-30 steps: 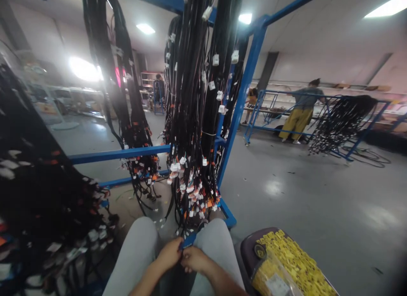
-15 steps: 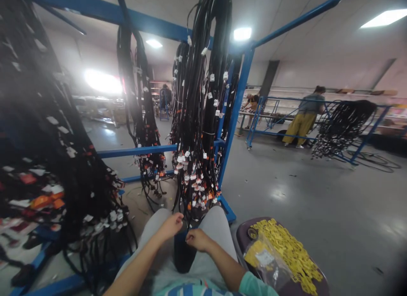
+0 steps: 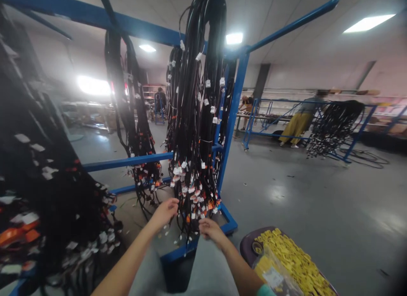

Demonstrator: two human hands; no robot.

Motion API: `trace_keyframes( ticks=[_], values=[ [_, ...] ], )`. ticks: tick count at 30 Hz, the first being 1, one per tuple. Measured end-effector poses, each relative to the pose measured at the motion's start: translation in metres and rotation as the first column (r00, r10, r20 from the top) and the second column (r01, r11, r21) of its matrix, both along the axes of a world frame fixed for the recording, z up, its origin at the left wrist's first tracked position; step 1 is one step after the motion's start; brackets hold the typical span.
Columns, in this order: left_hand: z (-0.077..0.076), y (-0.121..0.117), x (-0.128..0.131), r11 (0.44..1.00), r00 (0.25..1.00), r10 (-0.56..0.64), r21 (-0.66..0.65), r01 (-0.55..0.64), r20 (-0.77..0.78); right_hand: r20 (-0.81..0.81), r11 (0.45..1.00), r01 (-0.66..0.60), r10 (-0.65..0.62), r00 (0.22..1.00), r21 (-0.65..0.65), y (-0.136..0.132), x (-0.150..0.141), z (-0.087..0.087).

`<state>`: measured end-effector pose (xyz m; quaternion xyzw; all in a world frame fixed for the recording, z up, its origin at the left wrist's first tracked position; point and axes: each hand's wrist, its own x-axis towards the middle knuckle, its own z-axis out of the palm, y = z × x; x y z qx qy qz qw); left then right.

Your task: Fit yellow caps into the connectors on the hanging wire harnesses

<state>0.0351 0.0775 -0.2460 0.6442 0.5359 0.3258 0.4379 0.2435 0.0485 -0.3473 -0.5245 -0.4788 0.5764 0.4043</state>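
Observation:
A thick bundle of black wire harnesses [image 3: 190, 105] hangs in front of me, its lower ends crowded with white, orange and red connectors [image 3: 193, 192]. My left hand [image 3: 168, 210] is at the left side of these ends, its fingers curled together. Lower and to the right, my right hand [image 3: 210, 229] has its fingers bent in a pinch beside the lowest connectors. Whatever either hand may hold is too small to make out, and I cannot tell whether the fingertips touch the wires.
A blue metal rack [image 3: 233, 118] carries the bundles, including a large blurred one [image 3: 41, 160] at left. At my right, a dark stool [image 3: 248, 247] holds many yellow plastic pieces [image 3: 292, 258] and a clear bag [image 3: 273, 275]. A person [image 3: 295, 122] stands beside another rack.
Both hands have moved forward and away from my lap, up to the hanging connectors. My view has shifted closer to the rack.

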Motion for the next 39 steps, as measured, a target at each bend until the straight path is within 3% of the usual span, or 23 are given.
trace_keyframes(
  ticks=[4, 8, 10, 13, 15, 17, 19, 21, 23, 25, 27, 31, 34, 39],
  values=[
    [0.051, 0.032, 0.006, 0.992, 0.983, 0.022, 0.116, -0.044, 0.18, -0.095, 0.967, 0.191, -0.177, 0.98, 0.17, 0.056, 0.038, 0.04],
    [0.106, 0.066, 0.015, 0.949, 0.981, 0.019, 0.305, -0.078, 0.194, -0.18, 0.881, 0.321, -0.274, 0.945, 0.347, 0.131, 0.07, 0.097],
    [0.132, 0.084, 0.02, 0.882, 0.987, 0.088, 0.449, -0.141, 0.136, -0.228, 0.828, 0.364, -0.291, 0.929, 0.427, 0.17, 0.08, 0.126],
    [0.17, 0.112, 0.03, 0.703, 0.961, 0.25, 0.662, -0.262, 0.115, -0.285, 0.764, 0.387, -0.273, 0.919, 0.516, 0.223, 0.086, 0.165],
    [0.193, 0.131, 0.037, 0.602, 0.938, 0.315, 0.733, -0.316, 0.146, -0.318, 0.744, 0.367, -0.217, 0.923, 0.558, 0.253, 0.084, 0.186],
    [0.214, 0.149, 0.042, 0.601, 0.934, 0.313, 0.725, -0.335, 0.172, -0.355, 0.774, 0.285, -0.084, 0.931, 0.566, 0.278, 0.079, 0.203],
    [0.231, 0.165, 0.045, 0.689, 0.954, 0.237, 0.66, -0.299, 0.185, -0.377, 0.824, 0.174, 0.051, 0.925, 0.539, 0.296, 0.073, 0.215],
    [0.244, 0.178, 0.044, 0.803, 0.972, 0.064, 0.566, -0.185, 0.227, -0.376, 0.861, 0.103, 0.108, 0.92, 0.498, 0.305, 0.069, 0.223],
    [0.252, 0.19, 0.04, 0.88, 0.937, -0.169, 0.475, 0.004, 0.305, -0.359, 0.875, 0.076, 0.116, 0.926, 0.478, 0.304, 0.066, 0.227],
    [0.259, 0.202, 0.034, 0.892, 0.85, -0.358, 0.412, 0.189, 0.386, -0.348, 0.885, 0.059, 0.119, 0.93, 0.462, 0.295, 0.063, 0.228],
    [0.264, 0.214, 0.029, 0.875, 0.782, -0.452, 0.384, 0.296, 0.429, -0.336, 0.885, 0.068, 0.102, 0.936, 0.46, 0.28, 0.059, 0.225],
    [0.268, 0.241, 0.028, 0.847, 0.715, -0.525, 0.364, 0.387, 0.462, -0.293, 0.845, 0.17, -0.016, 0.956, 0.507, 0.249, 0.04, 0.216],
    [0.263, 0.255, 0.032, 0.845, 0.641, -0.526, 0.257, 0.469, 0.559, -0.224, 0.825, 0.238, -0.139, 0.965, 0.512, 0.237, 0.023, 0.216],
    [0.264, 0.25, 0.037, 0.868, 0.569, -0.475, 0.247, 0.432, 0.671, -0.27, 0.81, 0.301, -0.183, 0.945, 0.503, 0.234, 0.007, 0.224]
  ],
)
